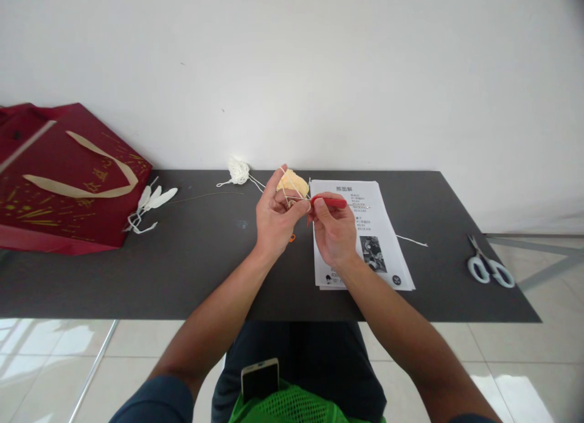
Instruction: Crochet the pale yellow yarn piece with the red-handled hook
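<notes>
My left hand (275,225) is closed in a pinch on cream yarn, with a strand running over its raised index finger. A small piece of yarn work at its fingertips is mostly hidden. My right hand (335,231) grips a crochet hook (332,202) by its red handle, its tip end toward the left fingers. Both hands' fingertips meet just above the table. Just behind them shows a pale yellow, soft-looking bundle (293,183), partly covered by my left hand. A small orange loop (292,238) lies below the hands. White yarn (238,171) sits in a loose ball at the back.
Printed sheets (387,271) lie under and beside my right hand. Grey-handled scissors (490,268) rest near the right edge of the dark table (205,277). At left stand a red gift bag (68,185) and white leaf-shaped pieces (155,199). A phone (260,379) is at my lap.
</notes>
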A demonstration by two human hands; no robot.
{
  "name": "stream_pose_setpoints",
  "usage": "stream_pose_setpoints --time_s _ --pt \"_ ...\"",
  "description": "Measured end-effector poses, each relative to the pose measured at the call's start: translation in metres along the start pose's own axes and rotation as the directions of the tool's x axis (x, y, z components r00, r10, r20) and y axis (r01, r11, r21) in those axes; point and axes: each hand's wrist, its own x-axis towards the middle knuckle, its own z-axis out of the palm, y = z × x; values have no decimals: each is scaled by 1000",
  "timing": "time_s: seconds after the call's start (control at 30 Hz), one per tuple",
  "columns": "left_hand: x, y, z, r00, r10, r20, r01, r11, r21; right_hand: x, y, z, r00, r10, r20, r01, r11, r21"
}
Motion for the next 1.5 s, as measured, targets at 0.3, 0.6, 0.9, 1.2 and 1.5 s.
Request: stream_pose_setpoints --time_s 0.3,0.6,0.9,1.2,1.5 --pt "-1 9 3 997 -61 -52 59 997 -43 -1 9 -5 995 -102 -8 101 987 -123" --pt "-1 7 3 993 -99 -64 92 991 -99 -7 2 -8 898 -429 92 414 757 -506" --pt "4 10 2 944 -315 -93 278 916 -288 -10 2 -18 769 -527 363 626 500 -599" --pt "6 8 -3 937 -350 5 333 887 -319 1 4 -14 966 -229 120 254 930 -265" --pt "6 11 0 952 -307 8 295 906 -303 10 -5 -11 992 -63 110 69 996 -53"
